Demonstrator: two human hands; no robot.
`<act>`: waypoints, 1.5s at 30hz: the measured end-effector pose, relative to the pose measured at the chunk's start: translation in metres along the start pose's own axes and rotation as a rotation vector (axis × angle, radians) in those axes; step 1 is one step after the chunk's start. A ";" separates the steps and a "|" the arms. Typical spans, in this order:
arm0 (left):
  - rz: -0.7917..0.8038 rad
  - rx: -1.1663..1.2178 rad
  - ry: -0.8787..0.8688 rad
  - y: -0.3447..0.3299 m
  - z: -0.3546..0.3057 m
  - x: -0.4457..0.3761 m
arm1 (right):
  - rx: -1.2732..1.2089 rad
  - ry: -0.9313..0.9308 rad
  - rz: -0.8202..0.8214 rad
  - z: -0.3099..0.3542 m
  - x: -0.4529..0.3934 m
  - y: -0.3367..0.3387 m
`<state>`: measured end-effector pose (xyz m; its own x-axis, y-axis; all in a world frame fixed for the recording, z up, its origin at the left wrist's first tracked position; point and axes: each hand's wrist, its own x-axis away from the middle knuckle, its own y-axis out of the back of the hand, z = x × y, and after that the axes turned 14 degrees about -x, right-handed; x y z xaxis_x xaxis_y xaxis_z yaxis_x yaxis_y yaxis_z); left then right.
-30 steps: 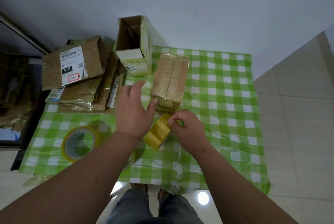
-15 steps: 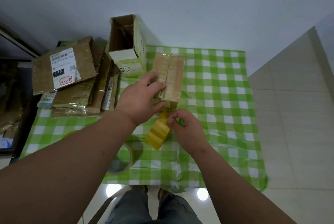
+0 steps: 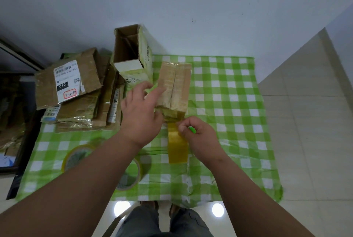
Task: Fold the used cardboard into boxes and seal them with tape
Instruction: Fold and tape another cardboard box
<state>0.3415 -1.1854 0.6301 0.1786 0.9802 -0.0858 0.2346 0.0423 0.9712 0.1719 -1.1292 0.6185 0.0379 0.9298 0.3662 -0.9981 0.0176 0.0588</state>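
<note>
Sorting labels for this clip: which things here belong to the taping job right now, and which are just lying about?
In use: closed brown cardboard box; yellow tape strip; left hand; right hand.

Lying about: open tall carton; flattened cardboard stack; two tape rolls.

Both forearms are bare from the lower edge of the view up to the wrists, with no sleeves, watch or bands on them. The left hand (image 3: 140, 116) and the right hand (image 3: 200, 137) wear no gloves or rings. Below the table edge the legs show in grey-blue trousers (image 3: 164, 223), possibly jeans, though the cloth is dim there. Two dark shoe tips (image 3: 152, 204) show just above the trouser legs.
</note>
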 end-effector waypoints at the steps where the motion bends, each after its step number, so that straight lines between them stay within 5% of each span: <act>1: -0.023 0.057 -0.003 0.001 -0.001 0.006 | -0.001 0.006 0.010 0.003 0.001 0.001; 5: 0.276 0.352 -0.071 0.011 -0.012 0.020 | 0.003 0.016 0.063 0.018 0.002 0.001; 10: 0.357 0.244 -0.078 0.024 -0.023 0.017 | -0.005 -0.008 0.061 0.026 0.004 0.001; 14: 0.339 0.139 -0.050 0.034 -0.027 0.015 | -0.009 0.015 0.003 0.029 0.008 -0.003; 21: 0.309 0.454 0.263 0.035 -0.016 0.021 | -0.180 -0.010 -0.016 0.038 0.020 0.005; 27: 0.264 0.904 0.614 0.042 -0.005 0.024 | -0.077 -0.102 0.302 0.038 0.027 0.021; 45: 0.242 1.072 0.740 0.054 -0.011 0.013 | 0.009 -0.048 0.367 0.070 0.010 0.059</act>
<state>0.3460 -1.1683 0.6836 -0.1573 0.8293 0.5362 0.9655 0.0150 0.2599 0.1165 -1.1452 0.6907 -0.3200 0.8552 0.4078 -0.9452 -0.3173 -0.0764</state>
